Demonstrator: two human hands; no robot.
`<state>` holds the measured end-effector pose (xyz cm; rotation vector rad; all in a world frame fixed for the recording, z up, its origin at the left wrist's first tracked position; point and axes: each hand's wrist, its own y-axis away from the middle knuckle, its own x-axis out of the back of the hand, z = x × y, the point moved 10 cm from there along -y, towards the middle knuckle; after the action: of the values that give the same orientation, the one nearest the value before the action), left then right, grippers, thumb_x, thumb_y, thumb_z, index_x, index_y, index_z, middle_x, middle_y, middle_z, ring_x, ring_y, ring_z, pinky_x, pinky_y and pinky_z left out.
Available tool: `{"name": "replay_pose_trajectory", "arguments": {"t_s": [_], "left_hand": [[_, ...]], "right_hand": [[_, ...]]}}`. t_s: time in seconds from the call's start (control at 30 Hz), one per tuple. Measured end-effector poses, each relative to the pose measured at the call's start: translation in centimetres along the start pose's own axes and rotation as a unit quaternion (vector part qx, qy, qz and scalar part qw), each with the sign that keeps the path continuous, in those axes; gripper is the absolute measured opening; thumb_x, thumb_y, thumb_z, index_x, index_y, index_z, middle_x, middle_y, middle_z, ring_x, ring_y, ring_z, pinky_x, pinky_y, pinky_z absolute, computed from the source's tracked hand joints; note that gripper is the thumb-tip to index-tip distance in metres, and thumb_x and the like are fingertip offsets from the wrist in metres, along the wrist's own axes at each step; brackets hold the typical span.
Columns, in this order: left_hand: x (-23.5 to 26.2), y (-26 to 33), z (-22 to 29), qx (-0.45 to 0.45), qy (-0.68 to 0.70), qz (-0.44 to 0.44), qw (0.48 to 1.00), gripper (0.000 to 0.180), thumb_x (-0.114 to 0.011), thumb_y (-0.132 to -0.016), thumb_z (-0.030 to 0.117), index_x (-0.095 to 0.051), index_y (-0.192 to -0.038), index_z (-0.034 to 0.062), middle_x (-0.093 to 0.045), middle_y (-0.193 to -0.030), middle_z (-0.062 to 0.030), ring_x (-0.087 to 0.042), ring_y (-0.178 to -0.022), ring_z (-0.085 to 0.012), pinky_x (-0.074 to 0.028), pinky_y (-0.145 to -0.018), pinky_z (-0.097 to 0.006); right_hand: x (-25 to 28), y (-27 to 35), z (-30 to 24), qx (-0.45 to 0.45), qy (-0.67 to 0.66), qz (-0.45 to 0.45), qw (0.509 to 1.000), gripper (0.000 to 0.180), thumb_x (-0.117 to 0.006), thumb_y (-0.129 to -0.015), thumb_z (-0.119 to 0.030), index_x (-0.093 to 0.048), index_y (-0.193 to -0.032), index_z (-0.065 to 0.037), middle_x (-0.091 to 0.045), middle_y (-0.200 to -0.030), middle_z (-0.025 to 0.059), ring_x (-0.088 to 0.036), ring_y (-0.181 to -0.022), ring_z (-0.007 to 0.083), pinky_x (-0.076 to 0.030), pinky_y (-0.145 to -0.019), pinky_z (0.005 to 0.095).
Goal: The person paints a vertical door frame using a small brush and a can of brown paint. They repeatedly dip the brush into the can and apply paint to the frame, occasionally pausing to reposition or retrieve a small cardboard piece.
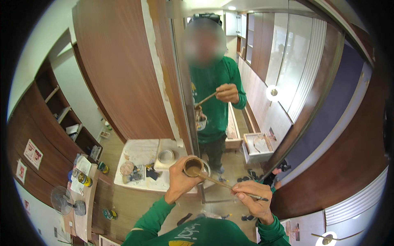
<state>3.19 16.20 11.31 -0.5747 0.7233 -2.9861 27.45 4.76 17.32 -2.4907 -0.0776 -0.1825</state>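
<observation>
My left hand point(178, 177) is closed around a small round pot point(192, 173) of brown paint or stain, its open top facing up. My right hand point(253, 197) pinches the long thin handle of a paintbrush point(217, 181) near its end. The brush slants down to the left, and its far end reaches the pot's mouth, where the bristles are hard to make out. Beyond my hands, a tall mirror point(213, 123) reflects my green top, the pot and the brush.
A pale-covered low platform point(133, 149) ahead to the left bears a round tub point(166, 156), a crumpled rag point(127, 168) and dark scraps. Left stand a bench point(91, 209), a fan point(62, 201) and a yellow-labelled tin point(85, 179). A wood panel point(123, 78) rises beside the mirror.
</observation>
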Motion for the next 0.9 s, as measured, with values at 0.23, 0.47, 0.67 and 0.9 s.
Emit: {"name": "replay_pose_trajectory", "arguments": {"t_s": [0.23,0.47,0.67,0.9], "left_hand": [[6.2,1.7,-0.5,0.043,0.028,0.103,0.993,0.055,-0.100,-0.070,0.018,-0.074,-0.114,-0.0016,-0.076,-0.097,-0.0047,-0.069,-0.089,-0.0118,-0.058,-0.087,-0.030],[9.7,7.1,-4.7,0.097,0.056,0.158,0.981,0.054,-0.101,-0.068,0.015,-0.075,-0.112,-0.0027,-0.075,-0.095,-0.0038,-0.069,-0.087,-0.0120,-0.058,-0.084,-0.030],[10.5,10.4,-11.4,0.100,0.111,0.192,0.970,0.046,-0.092,-0.074,0.001,-0.075,-0.117,-0.0009,-0.078,-0.107,-0.0071,-0.072,-0.096,-0.0178,-0.058,-0.089,-0.035],[12.3,13.0,-10.4,0.155,0.082,0.185,0.967,0.046,-0.093,-0.074,0.004,-0.075,-0.116,-0.0009,-0.076,-0.107,-0.0085,-0.071,-0.098,-0.0204,-0.058,-0.088,-0.037]], "right_hand": [[-0.4,-3.2,-4.8,0.196,-0.014,0.035,0.980,0.018,-0.069,-0.090,-0.003,-0.077,-0.102,0.008,-0.075,-0.098,0.0281,-0.079,-0.085,0.0313,-0.066,-0.074,0.0386],[-3.3,-11.6,-13.8,0.482,0.044,0.118,0.867,0.033,-0.070,-0.081,0.008,-0.076,-0.113,0.007,-0.075,-0.103,0.0259,-0.077,-0.082,0.0346,-0.063,-0.071,0.0377],[-6.0,-17.5,-17.3,0.609,0.149,0.224,0.746,0.040,-0.071,-0.081,0.005,-0.074,-0.121,0.005,-0.074,-0.108,0.0204,-0.076,-0.095,0.0344,-0.062,-0.079,0.0404],[-9.6,-22.9,-19.1,0.607,0.174,0.277,0.724,0.042,-0.073,-0.085,-0.002,-0.071,-0.127,0.006,-0.076,-0.113,0.0180,-0.074,-0.097,0.0303,-0.058,-0.081,0.0405]]}}
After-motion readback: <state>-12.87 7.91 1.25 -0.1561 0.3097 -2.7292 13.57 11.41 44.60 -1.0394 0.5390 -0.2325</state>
